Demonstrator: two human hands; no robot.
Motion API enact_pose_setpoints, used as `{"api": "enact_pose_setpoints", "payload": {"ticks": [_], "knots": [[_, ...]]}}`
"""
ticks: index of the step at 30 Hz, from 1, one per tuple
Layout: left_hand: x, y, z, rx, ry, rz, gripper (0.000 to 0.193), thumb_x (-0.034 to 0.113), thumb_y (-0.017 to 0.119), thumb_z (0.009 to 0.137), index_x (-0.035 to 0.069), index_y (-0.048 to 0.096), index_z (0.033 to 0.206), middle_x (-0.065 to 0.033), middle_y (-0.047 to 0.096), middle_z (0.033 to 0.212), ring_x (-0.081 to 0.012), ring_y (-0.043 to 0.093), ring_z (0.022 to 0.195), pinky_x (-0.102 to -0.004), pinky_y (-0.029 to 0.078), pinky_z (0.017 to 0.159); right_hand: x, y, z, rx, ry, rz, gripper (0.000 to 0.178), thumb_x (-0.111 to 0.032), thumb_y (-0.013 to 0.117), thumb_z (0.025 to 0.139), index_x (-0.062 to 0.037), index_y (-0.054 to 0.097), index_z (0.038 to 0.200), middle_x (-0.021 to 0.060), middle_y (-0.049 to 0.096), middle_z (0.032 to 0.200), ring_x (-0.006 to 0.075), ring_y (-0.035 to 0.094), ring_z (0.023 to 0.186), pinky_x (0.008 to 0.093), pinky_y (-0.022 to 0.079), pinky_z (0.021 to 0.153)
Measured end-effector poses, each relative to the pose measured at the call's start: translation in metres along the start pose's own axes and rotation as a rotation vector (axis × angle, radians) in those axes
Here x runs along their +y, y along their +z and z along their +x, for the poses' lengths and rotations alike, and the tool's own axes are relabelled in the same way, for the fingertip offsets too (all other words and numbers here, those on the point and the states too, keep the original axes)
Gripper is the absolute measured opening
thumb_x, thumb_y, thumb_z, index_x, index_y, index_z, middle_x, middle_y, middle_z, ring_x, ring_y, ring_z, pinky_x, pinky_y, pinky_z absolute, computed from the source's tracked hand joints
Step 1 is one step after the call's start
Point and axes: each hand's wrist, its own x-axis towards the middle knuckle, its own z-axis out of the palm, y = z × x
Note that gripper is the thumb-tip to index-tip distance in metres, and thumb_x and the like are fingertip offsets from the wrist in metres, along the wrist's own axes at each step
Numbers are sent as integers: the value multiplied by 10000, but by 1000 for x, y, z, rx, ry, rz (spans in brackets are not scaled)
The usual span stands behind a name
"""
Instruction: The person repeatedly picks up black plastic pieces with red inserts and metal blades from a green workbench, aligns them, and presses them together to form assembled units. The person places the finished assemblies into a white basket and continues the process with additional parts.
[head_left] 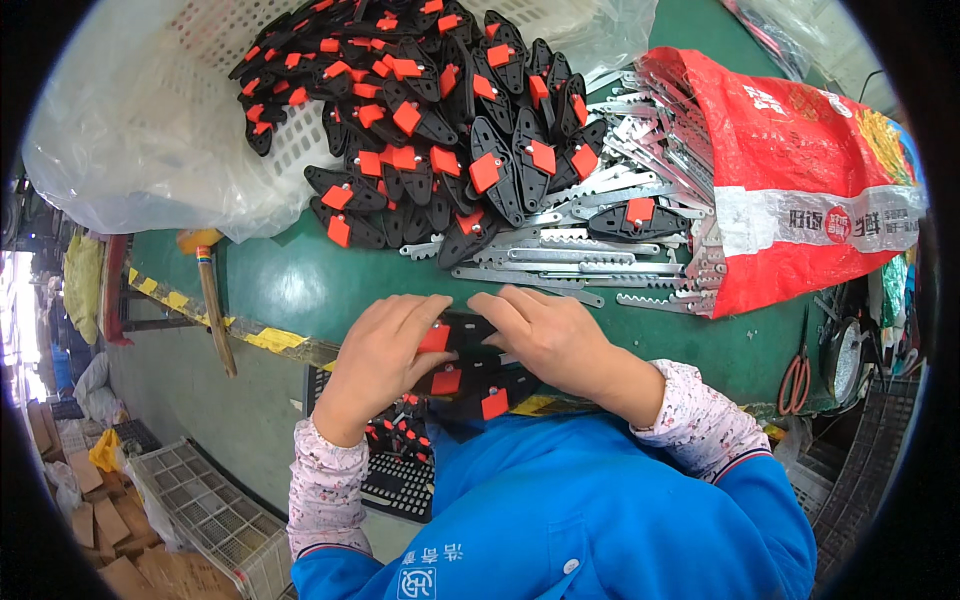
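At the near edge of the green table, my left hand (385, 350) is closed around the left end of a black plastic part with a red square tab (434, 338). The fingers of my right hand (550, 335) curl over the right end of that same part. A small pale sliver shows below the right fingers; I cannot make out what it is. Two more black parts with red tabs (495, 403) lie just below the hands, against my blue top. Beyond my hands are a large heap of such black parts (400, 110) and many loose notched metal strips (575, 255).
A red woven sack (790, 180) spills strips at the right. A clear plastic bag (150, 130) lies under the heap at the left. A wooden-handled hammer (212, 300) rests over the left edge. Scissors (795, 380) hang at the right. Crates (210, 505) and cardboard sit on the floor.
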Motion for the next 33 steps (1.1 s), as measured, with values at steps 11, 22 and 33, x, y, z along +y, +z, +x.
{"api": "enact_pose_setpoints", "payload": {"ticks": [11, 22, 33], "knots": [[-26, 4, -13, -68, -164, -10, 421, 269, 809, 875, 24, 730, 1209, -125, 628, 1222, -353, 580, 1127, -455, 468, 997, 42, 41, 55, 109, -147, -402, 324, -138, 637, 809, 4, 686, 1096, 77, 589, 987, 242, 566, 859, 356, 455, 736], [-15, 6, -3, 49, -16, -14, 786, 6, 779, 681, 46, 595, 1444, -158, 643, 1125, -393, 636, 1051, -480, 502, 957, 19, 2, 8, 226, -175, -41, 287, -107, 713, 827, -21, 747, 1098, 90, 695, 1052, 275, 692, 869, 395, 571, 722], [-11, 17, -1, 138, -194, -2, 817, 136, 852, 806, -16, 457, 1505, -210, 596, 1168, -411, 572, 1042, -469, 475, 942, 78, -23, 2, 43, 105, -324, 130, -128, 751, 843, -85, 689, 948, 62, 636, 915, 289, 595, 900, 410, 471, 817]]}}
